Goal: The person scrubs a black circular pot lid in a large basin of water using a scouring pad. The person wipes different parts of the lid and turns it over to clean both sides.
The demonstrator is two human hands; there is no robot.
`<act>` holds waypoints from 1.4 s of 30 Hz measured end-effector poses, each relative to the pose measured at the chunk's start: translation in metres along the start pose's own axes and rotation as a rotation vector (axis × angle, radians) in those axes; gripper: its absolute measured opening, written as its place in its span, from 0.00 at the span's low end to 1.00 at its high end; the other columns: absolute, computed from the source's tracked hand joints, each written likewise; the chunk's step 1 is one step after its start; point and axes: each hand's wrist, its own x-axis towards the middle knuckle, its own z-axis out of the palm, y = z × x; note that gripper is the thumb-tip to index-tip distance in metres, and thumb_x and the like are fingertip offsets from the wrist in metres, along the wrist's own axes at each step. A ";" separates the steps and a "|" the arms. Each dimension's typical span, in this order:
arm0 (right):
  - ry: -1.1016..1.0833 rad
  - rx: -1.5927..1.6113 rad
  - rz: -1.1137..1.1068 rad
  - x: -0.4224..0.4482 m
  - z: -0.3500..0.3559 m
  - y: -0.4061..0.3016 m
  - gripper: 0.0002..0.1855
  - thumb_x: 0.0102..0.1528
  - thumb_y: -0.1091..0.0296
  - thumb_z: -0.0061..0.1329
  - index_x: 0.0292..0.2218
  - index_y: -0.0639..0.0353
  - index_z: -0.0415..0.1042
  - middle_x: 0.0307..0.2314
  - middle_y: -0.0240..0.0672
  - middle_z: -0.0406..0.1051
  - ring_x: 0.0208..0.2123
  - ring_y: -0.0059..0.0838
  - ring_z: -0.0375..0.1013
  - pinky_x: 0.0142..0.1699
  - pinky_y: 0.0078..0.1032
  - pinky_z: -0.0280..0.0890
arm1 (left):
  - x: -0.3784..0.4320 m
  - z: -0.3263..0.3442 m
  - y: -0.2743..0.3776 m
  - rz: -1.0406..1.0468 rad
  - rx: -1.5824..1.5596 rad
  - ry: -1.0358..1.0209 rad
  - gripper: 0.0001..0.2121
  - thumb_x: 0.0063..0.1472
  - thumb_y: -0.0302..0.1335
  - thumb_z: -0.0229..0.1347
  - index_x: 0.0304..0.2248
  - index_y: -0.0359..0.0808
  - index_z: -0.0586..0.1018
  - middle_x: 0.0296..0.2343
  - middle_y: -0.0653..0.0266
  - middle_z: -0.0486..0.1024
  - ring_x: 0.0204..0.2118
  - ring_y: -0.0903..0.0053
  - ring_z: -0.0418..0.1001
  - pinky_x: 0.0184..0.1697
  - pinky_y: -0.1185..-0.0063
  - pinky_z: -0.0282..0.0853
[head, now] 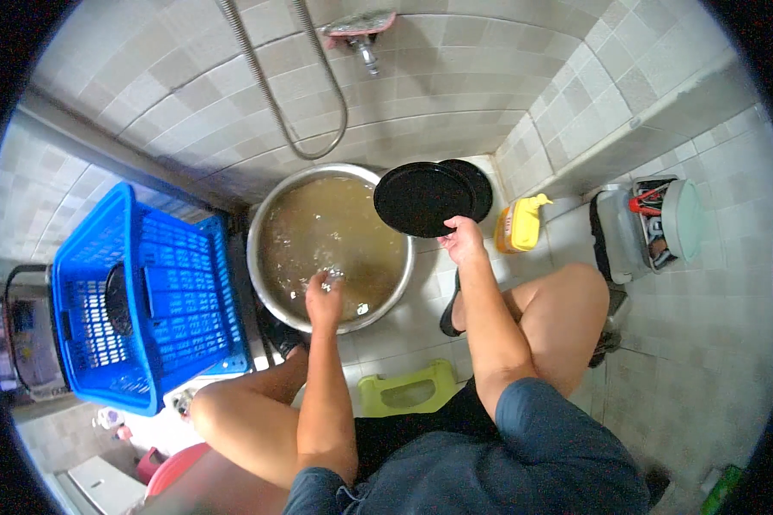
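A wide metal basin [254, 257] of murky, yellowish-brown water [322, 212] stands on the floor before me. My left hand [325, 299] is over its near part, with the fingertips in the water and hard to make out. My right hand [462, 240] grips the near rim of a round black tray [422, 199], which overlaps the basin's right rim in view. Behind it shows part of a second round black tray [480, 183]; whether the two touch, I cannot tell. A yellow pump bottle [523, 224] stands right of my right hand.
A blue plastic basket [183, 302] at left has a dark round item [117, 299] inside. A metal shower hose [322, 71] hangs above the basin, near a wall tap [367, 58]. A lime-green plastic stool [409, 386] is under me. A storage caddy [654, 225] is at right.
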 end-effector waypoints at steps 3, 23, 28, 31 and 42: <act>0.138 0.130 -0.030 0.033 -0.030 -0.006 0.13 0.49 0.75 0.48 0.39 0.59 0.66 0.33 0.43 0.66 0.32 0.40 0.67 0.32 0.34 0.69 | 0.006 0.027 -0.013 -0.196 -0.266 -0.097 0.20 0.56 0.25 0.59 0.47 0.22 0.73 0.44 0.48 0.75 0.47 0.65 0.74 0.51 0.73 0.67; 0.297 0.398 0.033 0.149 -0.040 0.019 0.13 0.55 0.75 0.43 0.43 0.56 0.63 0.39 0.39 0.69 0.39 0.38 0.70 0.43 0.35 0.69 | 0.056 0.033 -0.111 -0.595 -0.623 0.190 0.11 0.55 0.21 0.57 0.39 0.29 0.75 0.33 0.62 0.75 0.35 0.76 0.71 0.38 0.78 0.68; 0.396 0.025 0.091 0.152 -0.077 0.003 0.11 0.54 0.74 0.43 0.41 0.60 0.63 0.38 0.48 0.69 0.35 0.45 0.72 0.42 0.41 0.72 | 0.045 0.059 -0.082 -0.739 -0.643 0.068 0.12 0.57 0.23 0.56 0.41 0.29 0.75 0.33 0.63 0.75 0.34 0.74 0.72 0.36 0.75 0.70; 0.418 -0.313 0.260 0.129 -0.049 0.004 0.10 0.54 0.67 0.42 0.38 0.60 0.64 0.29 0.48 0.69 0.30 0.47 0.73 0.34 0.39 0.71 | 0.043 0.049 -0.080 -0.739 -0.643 0.130 0.13 0.58 0.23 0.55 0.43 0.30 0.75 0.32 0.64 0.74 0.31 0.74 0.72 0.32 0.75 0.70; -0.025 -1.085 -0.748 0.031 0.105 0.097 0.15 0.52 0.64 0.51 0.39 0.61 0.68 0.32 0.49 0.71 0.37 0.48 0.72 0.45 0.41 0.65 | 0.056 0.047 -0.140 -0.699 -0.486 0.123 0.15 0.55 0.26 0.59 0.42 0.31 0.75 0.29 0.61 0.75 0.26 0.73 0.70 0.28 0.73 0.67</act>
